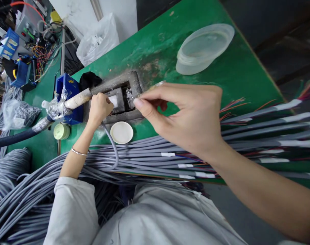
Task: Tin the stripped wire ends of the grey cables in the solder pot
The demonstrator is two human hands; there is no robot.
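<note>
My left hand [100, 108] is closed at the near left side of a soot-stained metal pot [138, 86]. A grey cable [115, 148] comes out from under that hand and curves down to the bundle; the cable's end is hidden. Silvery, crusted material [129, 97] lies in the pot's opening, beside a white patch [113, 101] on its inner block. My right hand [188, 115] is raised nearer the camera, right of the pot. Its thumb and forefinger are pinched together, and whatever lies between them is too small to make out.
A taped extraction pipe [78, 98] rests by a blue bin [69, 90]. A white round lid [121, 132] and a small pale-green jar [61, 131] stand near the pot. Grey cables [139, 153] run along the front edge. A clear plastic tub [206, 47] sits at the back right.
</note>
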